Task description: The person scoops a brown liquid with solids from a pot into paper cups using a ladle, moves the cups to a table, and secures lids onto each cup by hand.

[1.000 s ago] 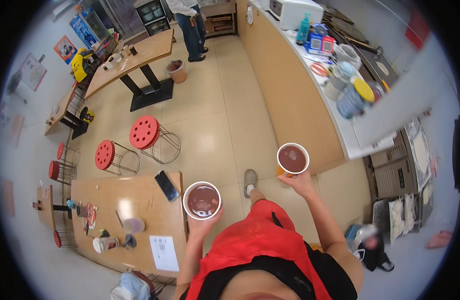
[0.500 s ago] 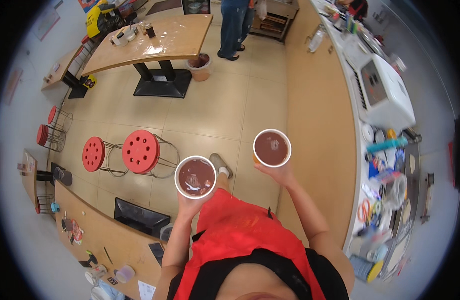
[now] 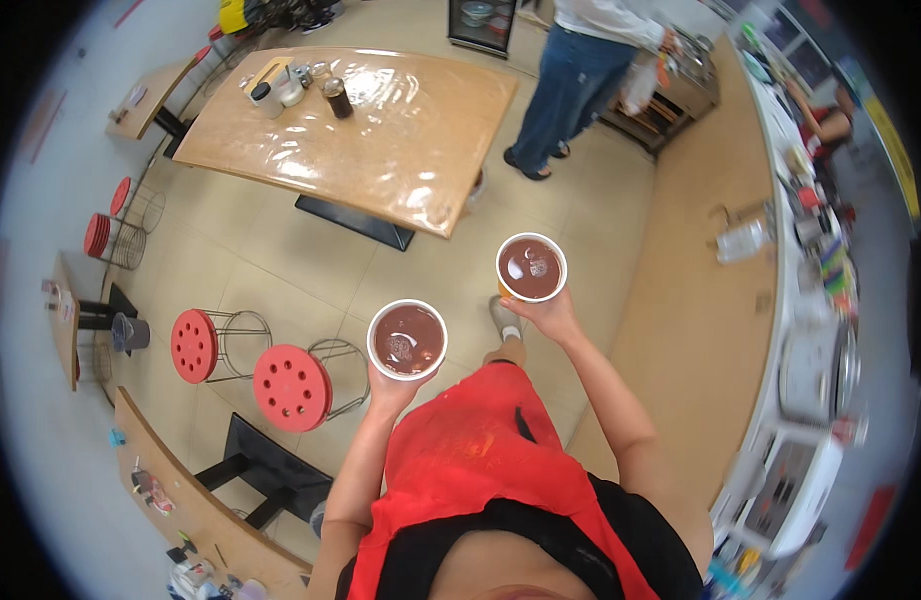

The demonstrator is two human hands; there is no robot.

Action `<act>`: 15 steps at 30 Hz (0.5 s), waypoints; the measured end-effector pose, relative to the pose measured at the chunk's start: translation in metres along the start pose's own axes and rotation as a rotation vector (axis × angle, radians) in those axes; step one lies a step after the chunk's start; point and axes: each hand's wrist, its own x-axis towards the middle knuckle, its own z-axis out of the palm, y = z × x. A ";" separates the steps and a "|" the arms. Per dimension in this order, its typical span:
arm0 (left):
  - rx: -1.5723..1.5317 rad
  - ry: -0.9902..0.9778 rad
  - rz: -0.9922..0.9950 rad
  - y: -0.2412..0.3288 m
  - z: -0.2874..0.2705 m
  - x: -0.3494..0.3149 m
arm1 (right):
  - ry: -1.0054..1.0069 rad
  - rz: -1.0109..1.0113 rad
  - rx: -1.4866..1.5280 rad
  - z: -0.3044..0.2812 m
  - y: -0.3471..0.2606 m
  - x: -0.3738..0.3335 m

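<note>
My left hand [image 3: 393,390] holds a white cup of dark brown drink with ice [image 3: 408,339] from below, out in front of my red apron. My right hand [image 3: 543,314] grips a second white cup of the same dark drink [image 3: 531,267], held a little farther forward and to the right. Both cups are upright and full. Below them is a beige tiled floor, and one of my shoes [image 3: 504,318] shows between the cups.
A long wooden table [image 3: 381,140] with jars and a bottle stands ahead. Two red stools [image 3: 293,387] sit at my left beside a wooden counter [image 3: 181,500]. A person in jeans [image 3: 571,90] stands ahead by a shelf. A long service counter [image 3: 781,300] runs along my right.
The view has swung forward as I walk: the wooden table and the person in jeans are now much nearer, and the red stools have slid toward my left. Both cups stay held upright.
</note>
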 end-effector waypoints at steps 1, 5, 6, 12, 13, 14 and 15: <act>0.040 0.040 -0.005 -0.007 0.007 0.029 | -0.011 -0.035 0.036 0.000 0.007 0.037; 0.035 0.221 0.071 -0.049 0.051 0.137 | -0.130 -0.073 0.019 -0.008 0.049 0.186; 0.053 0.270 0.050 -0.056 0.059 0.164 | -0.151 -0.057 0.010 -0.003 0.056 0.220; -0.150 0.375 -0.215 -0.089 0.105 0.299 | -0.291 -0.060 -0.018 0.024 0.117 0.384; -0.021 0.430 -0.142 -0.101 0.111 0.318 | -0.340 -0.072 0.008 0.029 0.129 0.406; 0.077 0.407 -0.304 -0.074 0.115 0.341 | -0.363 -0.059 -0.017 0.033 0.137 0.424; 0.067 0.485 -0.207 -0.087 0.121 0.356 | -0.399 -0.059 -0.043 0.040 0.139 0.441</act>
